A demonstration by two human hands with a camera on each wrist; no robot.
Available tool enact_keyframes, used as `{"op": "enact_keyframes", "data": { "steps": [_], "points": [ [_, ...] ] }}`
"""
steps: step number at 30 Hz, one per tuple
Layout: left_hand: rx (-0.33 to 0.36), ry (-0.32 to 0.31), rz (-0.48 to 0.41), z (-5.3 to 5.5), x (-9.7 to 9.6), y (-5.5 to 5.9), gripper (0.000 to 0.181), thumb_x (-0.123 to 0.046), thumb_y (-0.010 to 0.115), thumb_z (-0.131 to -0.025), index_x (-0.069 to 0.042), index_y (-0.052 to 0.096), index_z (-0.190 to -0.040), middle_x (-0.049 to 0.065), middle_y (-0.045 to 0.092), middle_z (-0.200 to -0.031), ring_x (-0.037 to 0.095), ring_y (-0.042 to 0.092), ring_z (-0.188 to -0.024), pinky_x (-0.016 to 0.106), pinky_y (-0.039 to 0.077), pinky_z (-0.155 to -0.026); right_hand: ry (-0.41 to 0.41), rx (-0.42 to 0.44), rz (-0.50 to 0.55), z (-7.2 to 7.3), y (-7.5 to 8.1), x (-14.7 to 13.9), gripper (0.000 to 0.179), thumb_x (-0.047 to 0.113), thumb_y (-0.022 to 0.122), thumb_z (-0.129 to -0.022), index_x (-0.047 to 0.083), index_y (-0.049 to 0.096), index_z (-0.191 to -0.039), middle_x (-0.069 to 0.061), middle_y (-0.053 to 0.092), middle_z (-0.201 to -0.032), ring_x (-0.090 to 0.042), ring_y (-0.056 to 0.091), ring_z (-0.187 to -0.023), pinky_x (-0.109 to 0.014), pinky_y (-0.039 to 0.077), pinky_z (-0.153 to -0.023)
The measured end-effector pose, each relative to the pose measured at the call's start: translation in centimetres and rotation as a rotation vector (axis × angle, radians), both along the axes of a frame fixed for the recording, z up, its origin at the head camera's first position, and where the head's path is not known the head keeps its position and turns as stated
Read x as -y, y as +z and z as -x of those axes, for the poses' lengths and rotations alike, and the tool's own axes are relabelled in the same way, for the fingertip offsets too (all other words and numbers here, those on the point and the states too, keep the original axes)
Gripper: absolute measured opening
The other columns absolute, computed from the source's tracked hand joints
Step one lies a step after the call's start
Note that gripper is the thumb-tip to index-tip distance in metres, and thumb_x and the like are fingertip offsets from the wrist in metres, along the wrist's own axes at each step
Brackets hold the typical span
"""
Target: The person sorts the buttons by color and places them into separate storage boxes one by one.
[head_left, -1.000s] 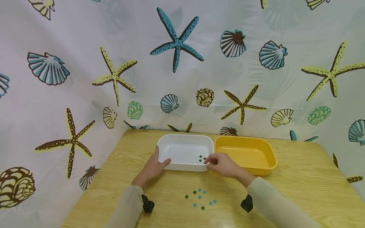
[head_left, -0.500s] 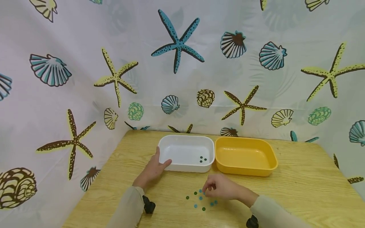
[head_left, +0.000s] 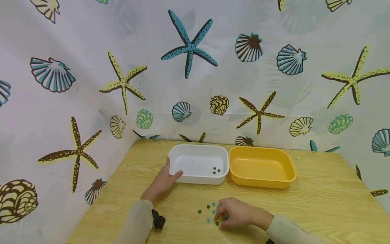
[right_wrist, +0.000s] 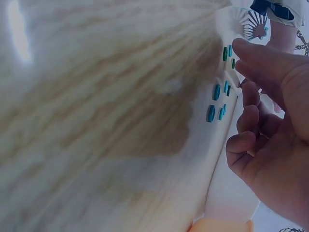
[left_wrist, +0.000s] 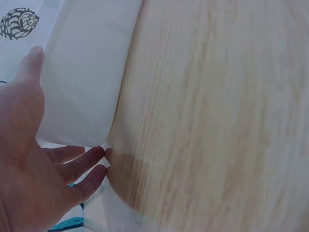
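Observation:
My left hand (head_left: 162, 181) holds the near left corner of a white plastic tub (head_left: 195, 180). In the left wrist view the thumb (left_wrist: 33, 65) lies along its front wall, with the other fingers at its end. Three dark green button-like discs (head_left: 214, 173) lie in the tub's right part. My right hand (head_left: 236, 212) is low over loose blue and green discs on the table. Its thumb and index finger stand apart on either side of a dark green disc (head_left: 217, 223). In the right wrist view, the other fingers are curled beside several blue discs (right_wrist: 217, 92).
A yellow tub (head_left: 262, 183) stands against the white tub's right side. Both are on a wood-grain table (head_left: 320, 189), near a curtain (head_left: 146, 84) printed with shells and starfish. Other green discs (head_left: 199, 211) and blue discs (head_left: 208, 220) lie left of the right hand.
My right hand has moved from the white tub's right front corner back toward the loose discs, then down to a green one. The left hand stays at the tub's corner.

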State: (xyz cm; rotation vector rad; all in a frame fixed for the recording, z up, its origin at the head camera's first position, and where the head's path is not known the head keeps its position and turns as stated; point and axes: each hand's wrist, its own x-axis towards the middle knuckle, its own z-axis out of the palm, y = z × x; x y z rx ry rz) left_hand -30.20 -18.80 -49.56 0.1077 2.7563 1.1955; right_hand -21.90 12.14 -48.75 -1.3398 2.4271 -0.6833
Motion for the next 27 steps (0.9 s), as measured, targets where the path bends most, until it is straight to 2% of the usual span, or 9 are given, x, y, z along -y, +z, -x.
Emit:
{"op": "enact_keyframes", "data": {
  "steps": [6, 15, 27],
  "points": [
    [0.002, -0.005, -0.003, 0.01, -0.02, 0.16, 0.099, -0.055, 0.051, -0.092, -0.005, -0.013, -0.149, 0.023, 0.004, -0.155, 0.039, 0.010, -0.140, 0.054, 0.015, -0.109, 0.020, -0.015, -0.007, 0.04, -0.29, 0.15, 0.016, 0.021, 0.075, -0.082, 0.016, 0.075, -0.097, 0.014, 0.049, -0.077, 0.003, 0.040, -0.067, -0.013, 0.037, -0.058],
    [0.005, -0.003, 0.005, 0.17, 0.02, -0.25, 0.102, -0.059, 0.051, -0.090, -0.005, -0.013, -0.150, 0.022, 0.004, -0.155, 0.039, 0.011, -0.140, 0.054, 0.016, -0.109, 0.010, 0.007, -0.013, -0.06, -0.34, 0.37, 0.012, 0.017, 0.074, -0.082, 0.017, 0.075, -0.095, 0.016, 0.051, -0.080, 0.003, 0.046, -0.072, -0.014, 0.043, -0.065],
    [0.008, 0.003, 0.001, -0.08, 0.01, 0.07, 0.105, -0.063, 0.050, -0.088, -0.006, -0.013, -0.150, 0.022, 0.004, -0.155, 0.039, 0.011, -0.140, 0.054, 0.015, -0.109, 0.034, 0.009, 0.045, 0.41, -0.87, 0.42, 0.009, 0.015, 0.074, -0.082, 0.016, 0.076, -0.091, 0.017, 0.053, -0.080, 0.005, 0.049, -0.072, -0.013, 0.045, -0.065]
  ]
}}
